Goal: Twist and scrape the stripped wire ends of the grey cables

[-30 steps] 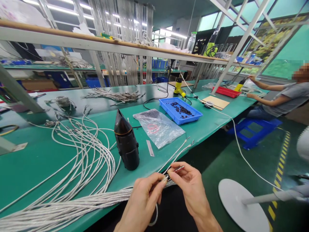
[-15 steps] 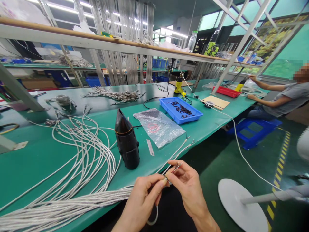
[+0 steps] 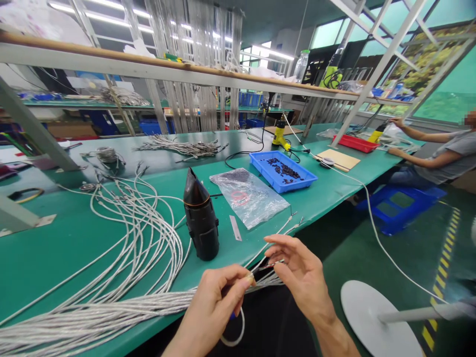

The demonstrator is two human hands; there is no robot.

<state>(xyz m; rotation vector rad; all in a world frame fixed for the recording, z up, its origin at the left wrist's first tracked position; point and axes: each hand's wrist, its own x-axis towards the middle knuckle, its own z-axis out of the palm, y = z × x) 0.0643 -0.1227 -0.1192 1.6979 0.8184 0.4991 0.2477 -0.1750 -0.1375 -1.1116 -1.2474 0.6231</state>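
Observation:
My left hand (image 3: 223, 295) pinches the end of a white cable (image 3: 242, 325), which loops down below it. To its right, my right hand (image 3: 299, 277) has its thumb and fingers apart around the thin wire ends (image 3: 270, 266); whether they touch these is unclear. A thick bundle of white cables (image 3: 111, 315) runs along the table's front edge, with more cables (image 3: 167, 243) curving behind it. A black cylinder with a pointed top (image 3: 202, 223) stands beyond my left hand.
A plastic bag (image 3: 253, 198), a small white strip (image 3: 235, 228) and a blue tray (image 3: 316, 178) of black pieces lie ahead. A yellow tool (image 3: 279, 136) stands behind them. At right are a seated person (image 3: 442, 153), a blue stool (image 3: 405, 203) and a round white base (image 3: 372, 317).
My right hand has moved right, away from my left hand, and its fingers have spread. The whole view has shifted slightly, with the table's things now farther right.

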